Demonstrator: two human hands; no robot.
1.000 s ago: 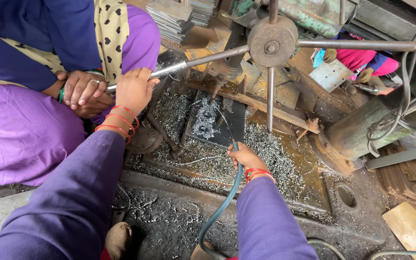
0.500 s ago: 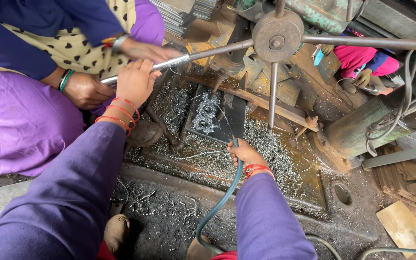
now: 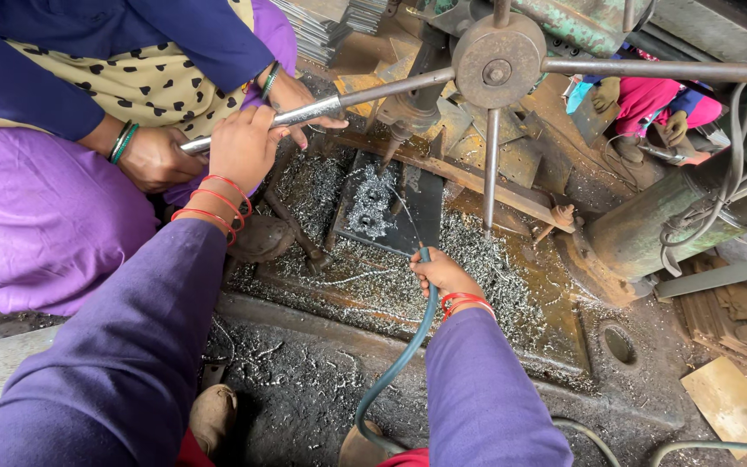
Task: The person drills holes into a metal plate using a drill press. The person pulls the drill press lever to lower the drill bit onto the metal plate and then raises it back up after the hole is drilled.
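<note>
The left hand (image 3: 239,147) has its grip wrapped around the long, bare steel feed lever (image 3: 322,108) of the rusty drill press, beside a co-worker's hand (image 3: 291,93) on the same bar. The right hand (image 3: 443,272) pinches the thin green rubber hose (image 3: 408,350), aiming its tip at the dark steel plate (image 3: 386,207) mid-surface among metal shavings (image 3: 477,259). The lever looks stiff, heavy and likely slick; the hose is soft and light.
</note>
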